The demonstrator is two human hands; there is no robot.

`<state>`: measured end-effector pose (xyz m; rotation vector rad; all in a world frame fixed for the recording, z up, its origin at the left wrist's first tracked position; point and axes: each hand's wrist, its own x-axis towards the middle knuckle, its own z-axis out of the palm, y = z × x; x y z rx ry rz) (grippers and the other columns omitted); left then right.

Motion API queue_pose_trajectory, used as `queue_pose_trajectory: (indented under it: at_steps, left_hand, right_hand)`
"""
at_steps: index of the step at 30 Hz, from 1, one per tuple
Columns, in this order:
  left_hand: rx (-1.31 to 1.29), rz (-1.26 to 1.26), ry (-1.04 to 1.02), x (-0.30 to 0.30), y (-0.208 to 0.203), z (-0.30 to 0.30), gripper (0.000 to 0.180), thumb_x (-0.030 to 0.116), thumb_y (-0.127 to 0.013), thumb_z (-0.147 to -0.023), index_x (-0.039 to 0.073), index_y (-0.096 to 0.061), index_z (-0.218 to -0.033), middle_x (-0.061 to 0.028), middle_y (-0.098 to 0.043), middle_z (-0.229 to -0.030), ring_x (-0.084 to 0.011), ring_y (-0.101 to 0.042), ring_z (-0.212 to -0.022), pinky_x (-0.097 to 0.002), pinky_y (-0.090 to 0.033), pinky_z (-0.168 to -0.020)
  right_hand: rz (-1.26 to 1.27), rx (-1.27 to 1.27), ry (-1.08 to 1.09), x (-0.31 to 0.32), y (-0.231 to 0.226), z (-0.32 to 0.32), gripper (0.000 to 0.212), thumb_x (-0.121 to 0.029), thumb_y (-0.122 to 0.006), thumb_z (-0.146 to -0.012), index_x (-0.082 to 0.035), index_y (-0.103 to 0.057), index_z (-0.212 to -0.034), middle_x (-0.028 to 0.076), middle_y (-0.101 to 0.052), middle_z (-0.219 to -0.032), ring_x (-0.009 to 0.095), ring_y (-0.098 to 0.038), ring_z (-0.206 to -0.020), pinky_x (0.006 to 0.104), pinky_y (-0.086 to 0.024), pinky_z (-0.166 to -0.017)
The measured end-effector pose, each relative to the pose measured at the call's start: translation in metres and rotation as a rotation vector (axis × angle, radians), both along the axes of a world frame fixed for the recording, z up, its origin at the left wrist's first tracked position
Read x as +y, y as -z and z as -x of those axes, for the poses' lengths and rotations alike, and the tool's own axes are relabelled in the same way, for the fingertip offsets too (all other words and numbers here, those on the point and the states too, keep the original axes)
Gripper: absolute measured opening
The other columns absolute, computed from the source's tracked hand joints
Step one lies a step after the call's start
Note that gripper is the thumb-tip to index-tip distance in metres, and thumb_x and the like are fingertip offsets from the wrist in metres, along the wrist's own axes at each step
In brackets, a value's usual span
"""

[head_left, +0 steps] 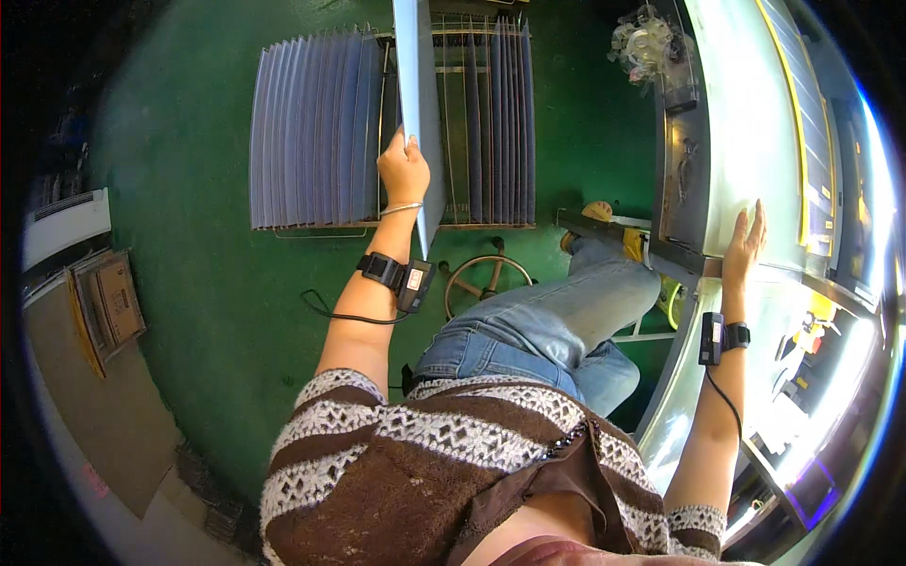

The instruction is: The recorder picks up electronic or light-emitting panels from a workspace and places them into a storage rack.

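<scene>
green floor [179,208], blue panel [410,75] in left fingers [397,146], white-labelled black forearm box [415,286]

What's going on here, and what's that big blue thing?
Someone in a patterned sweater is holding a thin blue sheet on edge with the left grip. It shows against a metal rack, where two groups of bluish sheets stand upright; I can't tell whether it touches them. The right grip is open at the pale, shiny worktop.
</scene>
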<state>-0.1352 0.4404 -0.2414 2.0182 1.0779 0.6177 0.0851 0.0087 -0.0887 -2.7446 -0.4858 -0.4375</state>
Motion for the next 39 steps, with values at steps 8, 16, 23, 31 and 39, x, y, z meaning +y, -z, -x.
queue_pose_trajectory:
  at_steps: [8,16,23,31,39]
  left_hand:
    - [0.009,0.002,-0.037,-0.019,0.046,0.005,0.025,0.007,-0.051,-0.079,0.002,-0.059,-0.103,-0.0219,-0.06,-0.075,-0.0337,-0.06,-0.065,-0.0382,-0.047,-0.06]
    - [0.047,-0.011,0.007,-0.014,0.054,0.003,0.028,0.008,-0.052,-0.079,0.003,-0.058,-0.106,-0.0238,-0.06,-0.08,-0.037,-0.06,-0.074,-0.0396,-0.047,-0.064]
    - [0.056,-0.016,0.037,-0.014,0.053,-0.011,0.033,0.003,-0.049,-0.077,0.002,-0.056,-0.108,-0.0244,-0.059,-0.082,-0.0396,-0.058,-0.075,-0.0456,-0.046,-0.067]
    - [0.111,0.027,0.025,-0.01,0.064,-0.021,0.031,0.01,-0.051,-0.079,0.004,-0.056,-0.109,-0.0256,-0.058,-0.081,-0.0415,-0.057,-0.074,-0.0457,-0.045,-0.067]
    - [0.091,0.004,0.056,-0.004,0.067,-0.035,0.032,0.008,-0.049,-0.079,0.001,-0.056,-0.109,-0.0257,-0.059,-0.078,-0.0404,-0.058,-0.073,-0.0466,-0.046,-0.067]
  right_hand:
    - [0.024,0.013,0.021,0.002,-0.007,0.0,0.043,-0.032,-0.043,-0.091,-0.007,-0.042,-0.126,0.016,-0.042,-0.127,0.03,-0.035,-0.12,0.0396,-0.026,-0.1]
    - [0.021,0.0,0.004,0.004,-0.01,-0.001,0.04,-0.027,-0.044,-0.09,-0.005,-0.044,-0.124,0.016,-0.042,-0.127,0.03,-0.036,-0.119,0.0385,-0.026,-0.1]
    - [-0.015,0.023,0.019,0.005,-0.011,0.006,0.039,-0.026,-0.045,-0.09,-0.005,-0.045,-0.123,0.016,-0.041,-0.128,0.03,-0.035,-0.12,0.0391,-0.025,-0.101]
    - [-0.019,0.068,0.054,0.013,-0.013,0.011,0.039,-0.026,-0.044,-0.09,-0.006,-0.044,-0.124,0.016,-0.04,-0.129,0.03,-0.033,-0.122,0.0404,-0.024,-0.101]
    - [-0.024,0.054,0.049,0.013,-0.015,0.007,0.039,-0.026,-0.044,-0.09,-0.006,-0.045,-0.124,0.015,-0.039,-0.13,0.029,-0.032,-0.122,0.0401,-0.023,-0.101]
